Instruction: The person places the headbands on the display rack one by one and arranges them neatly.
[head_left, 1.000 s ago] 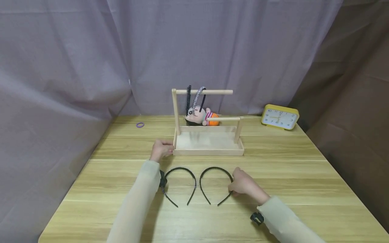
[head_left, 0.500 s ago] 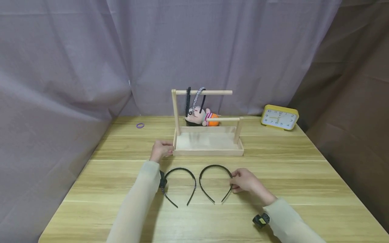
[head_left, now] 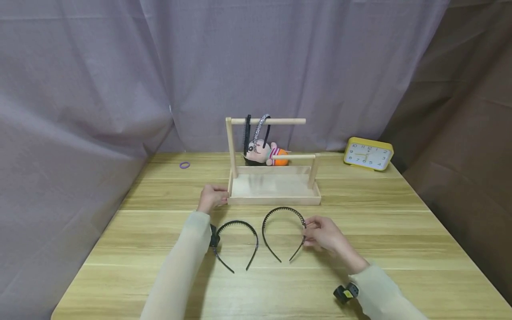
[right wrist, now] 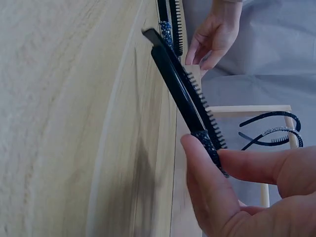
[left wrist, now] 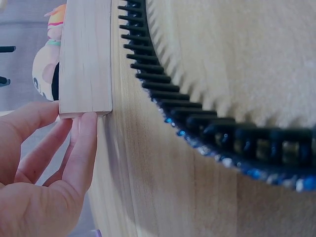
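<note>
In the head view, my right hand [head_left: 326, 233] pinches the side of a black toothed headband [head_left: 283, 208] between thumb and fingers. The right wrist view shows this headband tilted above the table, with dark sparkly trim near my fingertips [right wrist: 200, 148]. My left hand [head_left: 212, 198] holds the left end of a wooden stand [head_left: 274, 201], fingertips at the corner of its tray. Another black toothed headband [head_left: 239, 222] lies on the table by my left wrist; blue and clear stones line its outer edge in the left wrist view.
A black headband [head_left: 247, 133] and a silver glittery one [head_left: 259, 129] hang on the stand's upper bar [head_left: 290, 121]. Behind the stand lies a plush doll [head_left: 260, 153]. A purple hair tie [head_left: 184, 165] is at back left, a yellow clock [head_left: 369, 153] at back right.
My right hand has lifted the right headband and shifted it slightly forward, toward the stand. The left hand keeps its place at the stand, and the left headband lies where it was.
</note>
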Tool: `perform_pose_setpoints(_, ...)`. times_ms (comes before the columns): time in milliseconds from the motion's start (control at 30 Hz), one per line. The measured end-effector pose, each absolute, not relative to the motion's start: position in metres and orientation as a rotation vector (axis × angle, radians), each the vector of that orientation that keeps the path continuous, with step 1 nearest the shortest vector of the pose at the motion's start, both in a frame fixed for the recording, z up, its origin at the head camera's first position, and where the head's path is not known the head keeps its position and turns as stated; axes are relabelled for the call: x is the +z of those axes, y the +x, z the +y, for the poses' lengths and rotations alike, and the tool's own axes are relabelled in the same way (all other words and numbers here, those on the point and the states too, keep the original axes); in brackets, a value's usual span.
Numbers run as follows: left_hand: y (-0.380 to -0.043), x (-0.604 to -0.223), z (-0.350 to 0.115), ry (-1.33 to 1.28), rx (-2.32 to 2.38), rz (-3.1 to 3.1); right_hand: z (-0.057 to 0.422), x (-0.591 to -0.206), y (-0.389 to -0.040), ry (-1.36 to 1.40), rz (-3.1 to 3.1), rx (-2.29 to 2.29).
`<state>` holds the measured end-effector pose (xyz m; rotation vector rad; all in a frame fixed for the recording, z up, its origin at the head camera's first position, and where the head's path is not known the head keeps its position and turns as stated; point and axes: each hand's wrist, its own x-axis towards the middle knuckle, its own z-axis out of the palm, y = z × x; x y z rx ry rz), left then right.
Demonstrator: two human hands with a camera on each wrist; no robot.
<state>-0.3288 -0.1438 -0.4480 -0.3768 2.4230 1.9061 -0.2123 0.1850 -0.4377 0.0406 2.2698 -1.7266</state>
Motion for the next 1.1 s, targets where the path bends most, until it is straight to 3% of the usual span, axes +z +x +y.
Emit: perform_pose_setpoints(1100, -0.327, -0.448, -0.143, -0.379, 1.907, 2.428, 0.166, -0.426, -0.228, 0.019, 2.334, -2.143)
